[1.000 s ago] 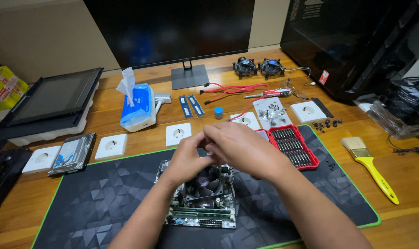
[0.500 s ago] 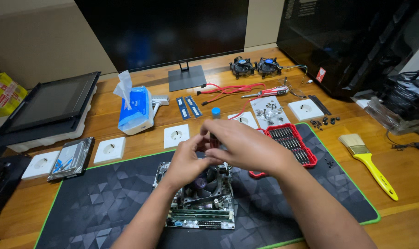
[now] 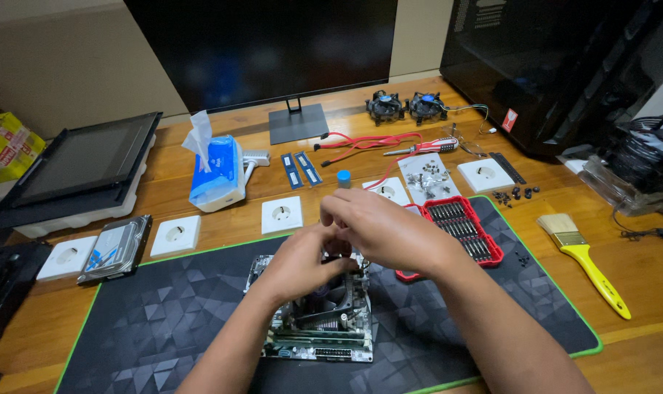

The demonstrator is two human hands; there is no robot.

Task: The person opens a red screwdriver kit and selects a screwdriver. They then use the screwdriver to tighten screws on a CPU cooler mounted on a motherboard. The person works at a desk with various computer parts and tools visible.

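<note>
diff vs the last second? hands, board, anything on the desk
Small shift only. The left hand and right hand have stayed together over the cooler fan on the motherboard, easing slightly toward its far edge; the fingers hide whatever they work on, so no clear grab or release. The motherboard, red bit set, yellow brush and tissue pack lie as before; the rest is camera drift.
</note>
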